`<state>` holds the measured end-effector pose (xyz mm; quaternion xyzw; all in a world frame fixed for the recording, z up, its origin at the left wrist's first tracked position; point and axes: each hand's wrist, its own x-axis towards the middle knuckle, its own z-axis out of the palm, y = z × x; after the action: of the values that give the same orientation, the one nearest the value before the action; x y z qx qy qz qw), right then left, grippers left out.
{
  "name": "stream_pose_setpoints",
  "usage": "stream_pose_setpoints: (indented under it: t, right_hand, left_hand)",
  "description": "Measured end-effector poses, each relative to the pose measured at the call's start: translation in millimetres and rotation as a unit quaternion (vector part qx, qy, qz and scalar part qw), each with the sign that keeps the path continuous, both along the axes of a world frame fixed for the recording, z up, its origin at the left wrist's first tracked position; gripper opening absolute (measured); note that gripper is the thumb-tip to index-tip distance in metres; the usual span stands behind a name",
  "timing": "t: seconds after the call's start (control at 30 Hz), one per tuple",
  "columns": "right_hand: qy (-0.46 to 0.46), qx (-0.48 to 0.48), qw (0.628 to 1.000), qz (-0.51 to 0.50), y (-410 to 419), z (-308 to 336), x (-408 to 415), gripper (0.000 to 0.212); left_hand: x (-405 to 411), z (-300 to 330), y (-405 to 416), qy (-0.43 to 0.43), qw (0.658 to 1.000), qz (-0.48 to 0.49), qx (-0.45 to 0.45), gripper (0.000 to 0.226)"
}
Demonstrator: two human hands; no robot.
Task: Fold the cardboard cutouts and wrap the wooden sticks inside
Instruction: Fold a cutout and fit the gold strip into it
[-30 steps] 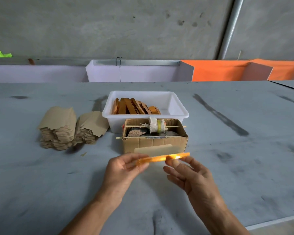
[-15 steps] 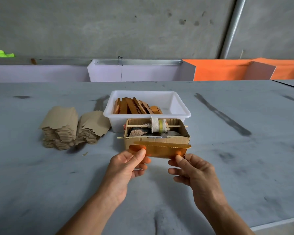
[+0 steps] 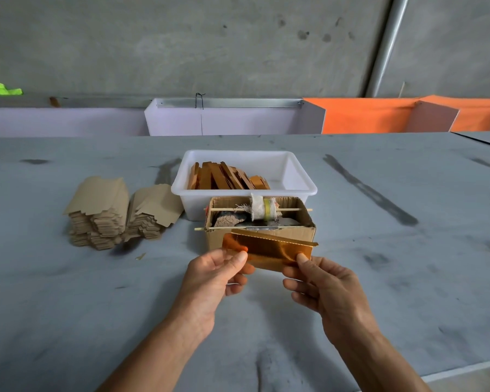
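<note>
Head view, frame centre: left hand (image 3: 214,274) and right hand (image 3: 323,281) pinch the orange cutout (image 3: 269,251), now turned face-on, no longer edge-on, before the cardboard box (image 3: 300,234).

A workshop or small packing shed, by the look of it. Beyond the hands runs a bare concrete wall (image 3: 210,43) with a metal pipe (image 3: 385,43). The hands hover over a scuffed grey worktable (image 3: 68,292). Left of them sit stacked cardboard cutouts (image 3: 102,216); just ahead, a white plastic tub (image 3: 294,176) of wooden sticks (image 3: 221,179).
</note>
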<state>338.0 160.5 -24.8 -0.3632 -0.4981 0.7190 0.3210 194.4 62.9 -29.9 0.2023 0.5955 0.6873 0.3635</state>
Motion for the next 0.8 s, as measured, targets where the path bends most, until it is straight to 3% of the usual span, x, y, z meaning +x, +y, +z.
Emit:
stream_pose_setpoints:
  t: [0.43,0.8]
  right_hand:
    - [-0.081,0.021,0.996,-0.021,0.0,6.7,-4.3,0.017]
    - [-0.082,0.018,0.996,-0.021,-3.8,7.5,-5.2,0.011]
  left_hand:
    - [0.4,-3.0,5.3,0.004,0.999,0.030,-0.037,0.016]
    - [2.3,-2.0,4.2,0.026,0.999,0.040,-0.027,0.015]
